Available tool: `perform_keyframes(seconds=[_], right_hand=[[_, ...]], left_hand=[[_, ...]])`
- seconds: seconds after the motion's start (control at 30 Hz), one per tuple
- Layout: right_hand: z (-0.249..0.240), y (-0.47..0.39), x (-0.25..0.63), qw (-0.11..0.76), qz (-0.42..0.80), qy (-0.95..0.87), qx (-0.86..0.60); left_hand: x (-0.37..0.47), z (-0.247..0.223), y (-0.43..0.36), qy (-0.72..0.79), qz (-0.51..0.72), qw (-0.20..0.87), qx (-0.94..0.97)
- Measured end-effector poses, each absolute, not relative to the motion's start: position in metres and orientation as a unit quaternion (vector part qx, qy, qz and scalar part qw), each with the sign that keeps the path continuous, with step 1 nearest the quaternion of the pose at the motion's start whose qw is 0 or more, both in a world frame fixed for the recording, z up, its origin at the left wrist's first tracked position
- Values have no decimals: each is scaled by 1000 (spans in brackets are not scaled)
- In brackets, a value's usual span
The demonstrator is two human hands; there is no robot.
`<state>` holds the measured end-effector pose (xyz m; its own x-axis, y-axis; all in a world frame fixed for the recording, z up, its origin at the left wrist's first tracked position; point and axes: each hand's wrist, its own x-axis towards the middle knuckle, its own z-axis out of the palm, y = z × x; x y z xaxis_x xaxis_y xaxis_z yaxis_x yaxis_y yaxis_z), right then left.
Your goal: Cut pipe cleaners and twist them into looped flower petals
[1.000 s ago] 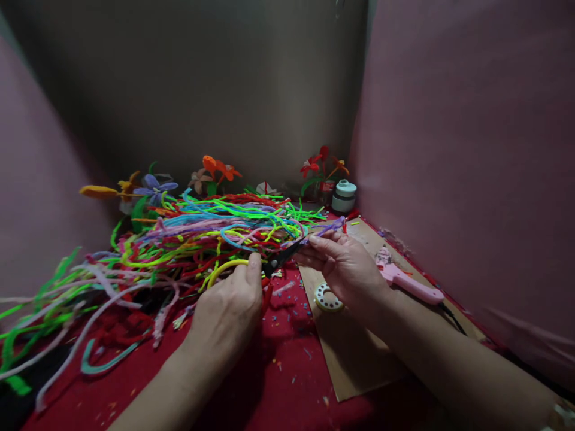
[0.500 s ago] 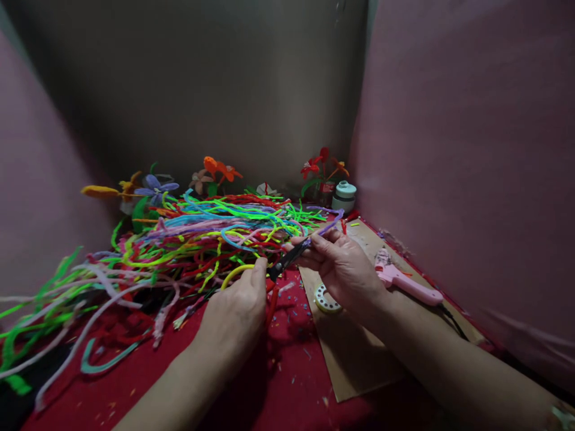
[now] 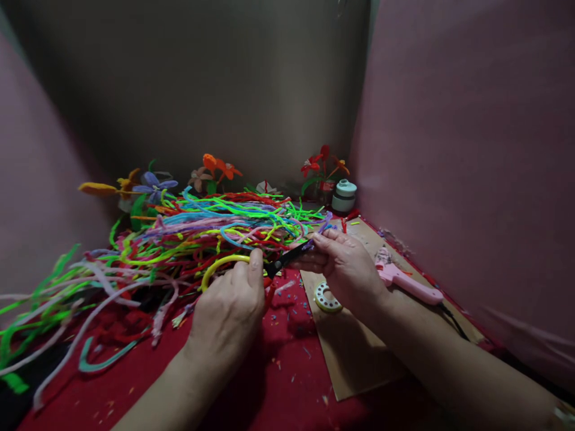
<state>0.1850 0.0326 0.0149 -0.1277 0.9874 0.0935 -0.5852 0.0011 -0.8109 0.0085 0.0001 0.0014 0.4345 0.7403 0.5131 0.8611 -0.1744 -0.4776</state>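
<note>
My left hand (image 3: pixel 229 305) is closed on a pair of scissors (image 3: pixel 279 263) with black blades and yellow and red handles. The blades point right and up, reaching the fingers of my right hand (image 3: pixel 348 263). Between thumb and fingers, my right hand pinches a purple pipe cleaner (image 3: pixel 327 222), whose curled end sticks out above the fingertips. The blade tips lie against purple fuzz at the thumb; whether they are parted there I cannot tell. Left of and behind both hands spreads a large heap of coloured pipe cleaners (image 3: pixel 197 221).
A pink glue gun (image 3: pixel 408 284) and a yellow-edged ring with holes (image 3: pixel 327 297) lie on cardboard (image 3: pixel 354 365) at right. Pipe-cleaner flowers (image 3: pixel 155 185) and a pale-lidded jar (image 3: pixel 344 196) stand at the back. Scraps dot the red cloth (image 3: pixel 287 365).
The purple pipe cleaner's free end has gone from a long strand reaching up and right to a shorter, curled shape. My left hand and the scissors have shifted slightly, the yellow handle swinging wider.
</note>
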Motion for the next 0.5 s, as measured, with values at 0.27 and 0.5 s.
perform_keyframes(seconds=[0.27, 0.5], right_hand=[[16, 33, 186, 573, 684, -349, -288], [15, 34, 188, 596, 671, -347, -271]], left_hand=[[10, 2, 2, -514, -109, 387, -758], [4, 0, 5, -520, -144, 345, -768]])
